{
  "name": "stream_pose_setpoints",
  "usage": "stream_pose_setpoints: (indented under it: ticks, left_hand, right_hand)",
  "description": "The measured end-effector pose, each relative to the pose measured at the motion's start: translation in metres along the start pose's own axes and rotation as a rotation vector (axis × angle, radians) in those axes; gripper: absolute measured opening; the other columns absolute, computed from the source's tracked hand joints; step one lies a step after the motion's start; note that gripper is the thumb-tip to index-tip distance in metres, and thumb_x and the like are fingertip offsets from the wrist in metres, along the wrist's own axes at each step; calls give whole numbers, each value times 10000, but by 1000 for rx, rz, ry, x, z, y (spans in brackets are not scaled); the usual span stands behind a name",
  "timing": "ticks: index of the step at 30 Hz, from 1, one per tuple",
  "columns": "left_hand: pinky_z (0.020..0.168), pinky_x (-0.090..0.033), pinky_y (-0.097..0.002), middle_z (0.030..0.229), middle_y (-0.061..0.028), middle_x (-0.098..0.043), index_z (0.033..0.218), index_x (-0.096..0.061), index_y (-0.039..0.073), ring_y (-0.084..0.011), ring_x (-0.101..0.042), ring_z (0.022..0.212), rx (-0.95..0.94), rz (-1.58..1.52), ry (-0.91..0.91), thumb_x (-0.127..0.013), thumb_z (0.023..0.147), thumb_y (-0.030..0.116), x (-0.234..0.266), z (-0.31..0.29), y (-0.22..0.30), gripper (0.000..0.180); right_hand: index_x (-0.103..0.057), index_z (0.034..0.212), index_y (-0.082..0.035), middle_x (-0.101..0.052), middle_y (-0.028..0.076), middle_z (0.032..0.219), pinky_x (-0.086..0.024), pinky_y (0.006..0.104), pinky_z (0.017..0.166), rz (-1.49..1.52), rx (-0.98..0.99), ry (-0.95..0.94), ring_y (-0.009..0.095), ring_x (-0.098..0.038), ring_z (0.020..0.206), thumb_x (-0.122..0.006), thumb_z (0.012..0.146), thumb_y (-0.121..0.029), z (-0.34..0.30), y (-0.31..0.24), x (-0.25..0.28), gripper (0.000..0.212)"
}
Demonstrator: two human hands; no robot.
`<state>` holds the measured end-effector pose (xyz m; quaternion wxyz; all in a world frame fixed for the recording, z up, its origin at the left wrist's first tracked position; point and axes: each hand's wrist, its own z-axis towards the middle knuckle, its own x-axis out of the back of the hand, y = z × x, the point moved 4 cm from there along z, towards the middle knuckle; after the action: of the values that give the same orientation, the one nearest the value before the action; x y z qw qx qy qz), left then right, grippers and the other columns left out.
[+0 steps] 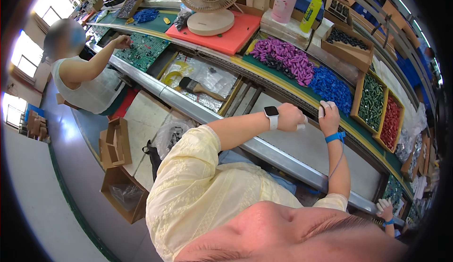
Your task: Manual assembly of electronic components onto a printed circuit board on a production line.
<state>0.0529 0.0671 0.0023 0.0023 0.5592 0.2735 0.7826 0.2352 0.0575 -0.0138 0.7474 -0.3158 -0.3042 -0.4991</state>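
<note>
My left hand (290, 117), with a white-strapped watch on its wrist, hovers over the grey board surface (283, 112) of the line. Its fingers are curled closed; anything inside them is hidden. White covers sit on some fingertips. Beside it, my right hand (329, 116) wears a blue wrist strap (335, 137) with a cord. Its white-covered fingers stretch forward, slightly apart, close to the near edge of a pile of small blue parts (330, 88). I see nothing held there. Left of that pile lies a heap of purple cylindrical parts (283, 59).
Yellow-edged boxes hold green parts (371, 97) and red parts (391, 123) at right. A brush (200, 87) lies on a plastic bag to the left. Behind stand a fan (210, 21), a pink bottle (284, 1) and a yellow bottle (311, 12). Another person (78, 68) works over green circuit boards (144, 52).
</note>
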Motion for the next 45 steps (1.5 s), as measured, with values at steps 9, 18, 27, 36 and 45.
stream_pose_setpoints:
  ticks: [9, 18, 27, 36, 45]
  left_hand:
    - [794, -474, -375, 971, -100, -633, 1065, -620, 135, -290, -579, 925, 334, 173, 509, -600, 788, 220, 110, -146, -78, 290]
    - [822, -444, -425, 964, -167, -622, 1048, -607, 88, -330, -571, 933, 1160, 770, 437, -470, 769, 111, 207, -366, -260, 312]
    - [862, -410, -490, 1026, -225, -598, 1019, -555, 95, -388, -562, 984, 1419, 707, 50, -367, 818, 209, 224, -401, -315, 298]
    - [822, -428, -472, 970, -235, -613, 1115, -563, 80, -395, -574, 927, 1200, 579, 185, -436, 809, 207, 209, -367, -270, 355]
    - [859, -383, -405, 868, -193, -636, 1134, -552, 76, -362, -584, 864, 1017, 330, 228, -529, 817, 226, 177, -329, -225, 352]
  right_hand:
    - [-623, 944, -37, -561, 138, 934, -462, 384, 769, -15, -15, 9, 304, -540, 881, -617, 766, -76, -1, 0, 4, 182]
    - [-621, 945, -43, -557, 140, 936, -464, 390, 767, -3, -45, 24, 309, -544, 876, -613, 767, -69, -2, 0, 0, 180]
    - [-613, 923, -50, -556, 121, 889, -459, 392, 732, 36, -39, 20, 310, -545, 833, -604, 753, -62, 2, -6, 5, 170]
    - [-624, 927, -69, -588, 114, 875, -465, 390, 733, 98, -238, -141, 300, -565, 850, -563, 798, -131, 27, -6, 11, 156]
    - [-644, 907, -76, -600, 100, 864, -460, 396, 754, 162, 52, -213, 282, -564, 868, -575, 774, -158, 90, -56, -55, 171]
